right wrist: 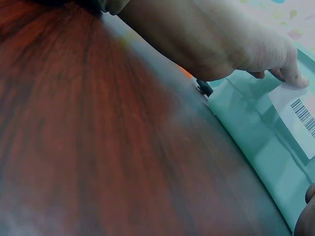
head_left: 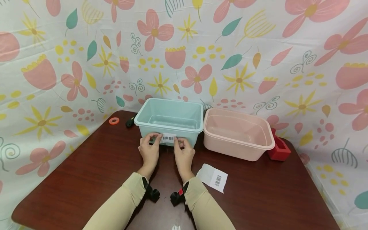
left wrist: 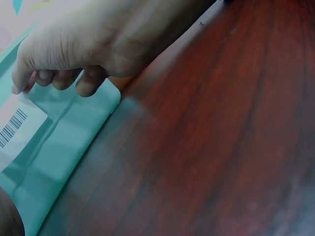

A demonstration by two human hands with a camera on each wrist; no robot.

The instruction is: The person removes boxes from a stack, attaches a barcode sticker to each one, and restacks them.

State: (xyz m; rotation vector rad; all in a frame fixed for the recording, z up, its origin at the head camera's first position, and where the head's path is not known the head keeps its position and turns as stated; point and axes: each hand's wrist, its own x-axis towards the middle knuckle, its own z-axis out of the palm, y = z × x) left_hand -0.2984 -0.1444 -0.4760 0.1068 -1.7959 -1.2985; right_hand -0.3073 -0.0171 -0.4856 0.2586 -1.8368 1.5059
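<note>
At the front wall of a light blue plastic basin [head_left: 143, 132], a white barcode label [head_left: 168, 138] is held level between both hands. My left hand [head_left: 150, 151] pinches its left end with thumb and forefinger, and my right hand [head_left: 184, 154] pinches the opposite end. In the right wrist view the left hand [right wrist: 266, 51] has its fingertips on the label's corner, close over the basin wall. From the left wrist view, the right hand [left wrist: 64, 46] grips the other end, its remaining fingers curled beneath.
A pink basin [head_left: 230, 145] stands right of the blue one, beside a red tape dispenser [head_left: 279, 152]. White backing paper [head_left: 205, 174] with another barcode label lies nearer. An orange ring [head_left: 110, 121] and a black object [head_left: 130, 122] sit at the left. Patterned cloth hangs behind the table.
</note>
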